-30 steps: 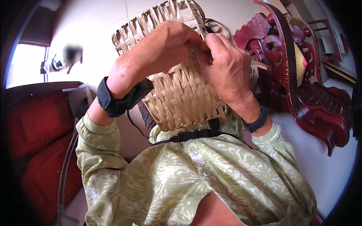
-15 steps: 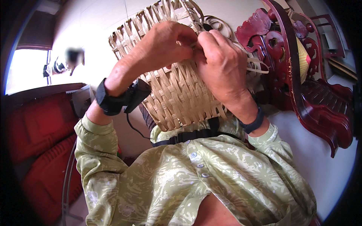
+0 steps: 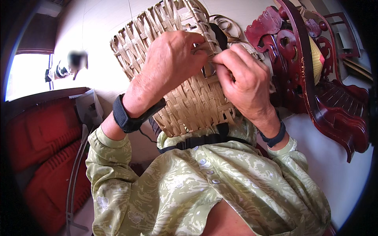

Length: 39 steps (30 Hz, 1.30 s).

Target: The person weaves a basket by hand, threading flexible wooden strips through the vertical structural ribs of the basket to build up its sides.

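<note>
A half-woven tan basket (image 3: 197, 104) of flat strips leans on my lap, its wall facing up and its framed edge running along the right side. At that edge, my left hand (image 3: 169, 57) curls over the weave, thumb and forefinger pinched on the basket's edge strips. My right hand (image 3: 246, 78) meets it there, closed in a pinch on a thin weaving strip at the rim. The fingertips of both hands nearly touch, and they partly hide the strip. Open gaps show in the weave above the hands.
Loose strips (image 3: 228, 25) coil beyond the basket's right edge. To the right stands a carved dark red wooden chair (image 3: 305, 67). Red cushioned seating (image 3: 47, 126) lies to the left, and a person (image 3: 73, 65) with a blurred head is at the far left.
Both hands have shifted slightly to the right, and my right hand has also moved a little lower. The fingertips have drawn slightly apart, exposing more of the basket's edge.
</note>
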Each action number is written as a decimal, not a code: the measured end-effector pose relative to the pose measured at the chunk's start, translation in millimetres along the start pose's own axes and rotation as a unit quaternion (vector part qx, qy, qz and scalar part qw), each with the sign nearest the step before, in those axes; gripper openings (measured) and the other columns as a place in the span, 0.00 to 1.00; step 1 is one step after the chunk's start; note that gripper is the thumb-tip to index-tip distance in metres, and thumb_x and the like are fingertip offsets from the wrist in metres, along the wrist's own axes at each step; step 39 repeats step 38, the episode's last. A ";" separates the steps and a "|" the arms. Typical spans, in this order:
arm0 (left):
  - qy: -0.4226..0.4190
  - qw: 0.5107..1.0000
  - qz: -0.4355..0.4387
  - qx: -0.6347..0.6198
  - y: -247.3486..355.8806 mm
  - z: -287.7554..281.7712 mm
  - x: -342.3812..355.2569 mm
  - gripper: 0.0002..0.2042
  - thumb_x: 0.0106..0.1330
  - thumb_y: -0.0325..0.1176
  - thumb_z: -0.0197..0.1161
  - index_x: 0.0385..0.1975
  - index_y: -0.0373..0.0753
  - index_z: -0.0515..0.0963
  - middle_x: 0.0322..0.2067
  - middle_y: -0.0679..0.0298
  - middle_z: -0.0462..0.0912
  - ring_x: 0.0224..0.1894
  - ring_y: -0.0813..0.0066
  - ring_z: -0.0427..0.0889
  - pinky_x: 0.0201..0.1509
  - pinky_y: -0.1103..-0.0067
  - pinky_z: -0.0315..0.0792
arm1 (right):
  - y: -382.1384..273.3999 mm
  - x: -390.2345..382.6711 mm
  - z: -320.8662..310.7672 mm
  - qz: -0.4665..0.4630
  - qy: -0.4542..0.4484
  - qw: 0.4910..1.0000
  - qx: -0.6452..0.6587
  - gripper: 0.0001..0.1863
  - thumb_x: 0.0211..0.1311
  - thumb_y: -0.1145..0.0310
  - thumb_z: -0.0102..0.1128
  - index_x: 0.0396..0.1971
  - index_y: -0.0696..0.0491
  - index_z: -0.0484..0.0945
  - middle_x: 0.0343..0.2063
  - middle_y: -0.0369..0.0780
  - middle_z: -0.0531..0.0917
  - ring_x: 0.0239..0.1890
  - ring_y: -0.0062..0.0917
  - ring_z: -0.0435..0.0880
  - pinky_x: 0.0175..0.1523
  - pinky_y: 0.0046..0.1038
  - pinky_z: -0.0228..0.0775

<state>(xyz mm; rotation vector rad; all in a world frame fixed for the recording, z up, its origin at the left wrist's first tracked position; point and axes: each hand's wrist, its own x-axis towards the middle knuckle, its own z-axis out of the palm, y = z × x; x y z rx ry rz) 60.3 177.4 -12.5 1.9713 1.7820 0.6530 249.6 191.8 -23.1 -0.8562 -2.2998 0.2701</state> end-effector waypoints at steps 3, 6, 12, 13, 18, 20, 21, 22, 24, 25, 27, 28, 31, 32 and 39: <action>-0.048 0.998 0.015 -0.023 -3.5 -8.6 6.4 0.12 0.58 0.32 0.65 0.41 0.36 0.86 0.27 0.54 0.87 0.28 0.69 0.88 0.36 0.76 0.80 | -2.9 4.7 4.0 -0.023 0.004 1.000 -0.018 0.12 0.48 0.78 0.67 0.29 0.52 0.72 0.28 0.39 0.76 0.30 0.35 0.83 0.32 0.34 0.76; -0.082 0.995 0.021 -0.058 -6.4 -14.6 10.7 0.12 0.58 0.32 0.65 0.41 0.36 0.86 0.29 0.55 0.88 0.30 0.70 0.88 0.37 0.76 0.81 | -3.4 6.9 5.9 -0.018 -0.005 1.000 -0.017 0.14 0.46 0.78 0.67 0.30 0.53 0.71 0.28 0.39 0.76 0.30 0.35 0.84 0.32 0.34 0.76; -0.071 0.995 0.053 -0.045 -12.1 -6.5 10.6 0.13 0.60 0.31 0.65 0.44 0.36 0.85 0.32 0.55 0.88 0.35 0.69 0.89 0.42 0.74 0.80 | -1.3 10.5 16.7 -0.013 -0.001 1.000 -0.007 0.15 0.46 0.77 0.66 0.32 0.52 0.69 0.29 0.40 0.77 0.31 0.37 0.84 0.33 0.37 0.76; -0.091 0.994 0.032 -0.050 -12.0 -7.4 11.8 0.13 0.60 0.31 0.65 0.44 0.36 0.84 0.32 0.55 0.88 0.34 0.69 0.88 0.42 0.74 0.80 | -1.7 10.7 17.3 -0.009 -0.006 1.000 0.001 0.14 0.46 0.77 0.66 0.32 0.53 0.70 0.29 0.40 0.78 0.32 0.38 0.84 0.33 0.37 0.77; -0.185 0.974 -0.088 -0.097 3.7 -27.9 16.5 0.13 0.62 0.31 0.62 0.44 0.35 0.83 0.30 0.58 0.88 0.25 0.73 0.85 0.36 0.76 0.79 | 10.8 12.8 9.0 0.007 -0.052 0.995 0.086 0.07 0.57 0.73 0.65 0.32 0.56 0.74 0.24 0.40 0.78 0.25 0.30 0.82 0.30 0.32 0.73; -0.207 0.967 -0.092 -0.116 4.8 -32.2 12.0 0.15 0.64 0.30 0.57 0.47 0.32 0.81 0.29 0.61 0.87 0.19 0.75 0.84 0.29 0.80 0.77 | 12.1 19.1 0.7 0.147 -0.102 0.959 0.219 0.07 0.64 0.70 0.63 0.31 0.58 0.77 0.20 0.37 0.76 0.22 0.22 0.76 0.28 0.28 0.69; -0.206 0.964 -0.091 -0.138 2.1 -34.6 9.5 0.15 0.64 0.30 0.56 0.48 0.31 0.81 0.29 0.61 0.87 0.20 0.75 0.85 0.29 0.80 0.76 | 12.6 21.5 -1.1 0.214 -0.126 0.926 0.283 0.09 0.67 0.68 0.62 0.31 0.59 0.78 0.18 0.36 0.76 0.21 0.18 0.73 0.27 0.26 0.66; -0.208 0.961 -0.086 -0.161 0.0 -37.2 9.0 0.16 0.65 0.30 0.56 0.48 0.30 0.80 0.29 0.61 0.87 0.20 0.74 0.85 0.28 0.81 0.76 | 18.5 20.9 11.1 0.226 -0.072 0.917 0.321 0.14 0.71 0.63 0.61 0.31 0.60 0.79 0.15 0.32 0.72 0.21 0.13 0.65 0.25 0.23 0.60; -0.188 0.957 -0.090 -0.202 -3.5 -38.1 5.1 0.16 0.68 0.32 0.53 0.50 0.30 0.79 0.29 0.60 0.87 0.22 0.73 0.87 0.28 0.82 0.75 | 24.5 24.1 16.2 0.223 -0.081 0.916 0.323 0.13 0.70 0.64 0.62 0.31 0.60 0.80 0.17 0.32 0.76 0.21 0.12 0.68 0.26 0.22 0.63; -0.160 0.966 -0.089 -0.185 -1.6 -36.2 2.1 0.16 0.69 0.32 0.53 0.51 0.30 0.79 0.29 0.60 0.87 0.22 0.73 0.87 0.28 0.82 0.75 | 24.5 25.0 19.4 0.220 -0.088 0.915 0.327 0.13 0.70 0.65 0.62 0.31 0.60 0.80 0.18 0.32 0.78 0.22 0.12 0.70 0.26 0.21 0.64; -0.102 0.979 -0.088 -0.150 6.4 -29.6 -2.7 0.16 0.71 0.32 0.54 0.52 0.30 0.79 0.29 0.59 0.87 0.22 0.74 0.87 0.28 0.82 0.76 | 23.1 24.6 24.1 0.271 -0.065 0.889 0.362 0.12 0.68 0.65 0.63 0.34 0.61 0.82 0.21 0.35 0.83 0.25 0.11 0.76 0.29 0.19 0.69; -0.073 0.978 -0.092 -0.171 7.7 -24.2 -4.8 0.14 0.72 0.31 0.55 0.51 0.30 0.80 0.28 0.59 0.87 0.22 0.74 0.87 0.26 0.82 0.76 | 23.2 24.9 23.1 0.288 -0.073 0.889 0.348 0.12 0.68 0.65 0.64 0.35 0.61 0.82 0.22 0.36 0.84 0.25 0.12 0.77 0.30 0.19 0.70; -0.020 0.976 -0.100 -0.192 7.6 -13.3 -8.3 0.13 0.72 0.32 0.58 0.50 0.31 0.81 0.30 0.58 0.88 0.20 0.75 0.86 0.24 0.83 0.76 | 30.7 25.3 26.7 0.272 -0.092 0.894 0.344 0.12 0.65 0.65 0.65 0.32 0.60 0.82 0.20 0.35 0.83 0.23 0.13 0.77 0.28 0.21 0.69; 0.007 0.970 -0.106 -0.220 4.8 -7.3 -11.1 0.12 0.71 0.31 0.61 0.49 0.32 0.82 0.31 0.60 0.88 0.20 0.78 0.85 0.21 0.84 0.74 | 28.6 30.5 17.9 0.277 -0.128 0.893 0.329 0.11 0.65 0.65 0.65 0.31 0.60 0.82 0.19 0.36 0.83 0.22 0.13 0.76 0.28 0.22 0.69; 0.132 0.962 -0.057 -0.230 -1.7 9.7 -19.2 0.11 0.68 0.27 0.61 0.48 0.37 0.83 0.30 0.58 0.88 0.18 0.77 0.84 0.22 0.83 0.76 | 17.1 27.1 14.2 0.221 -0.113 0.934 0.257 0.10 0.64 0.66 0.63 0.31 0.58 0.82 0.21 0.43 0.84 0.24 0.22 0.83 0.32 0.28 0.74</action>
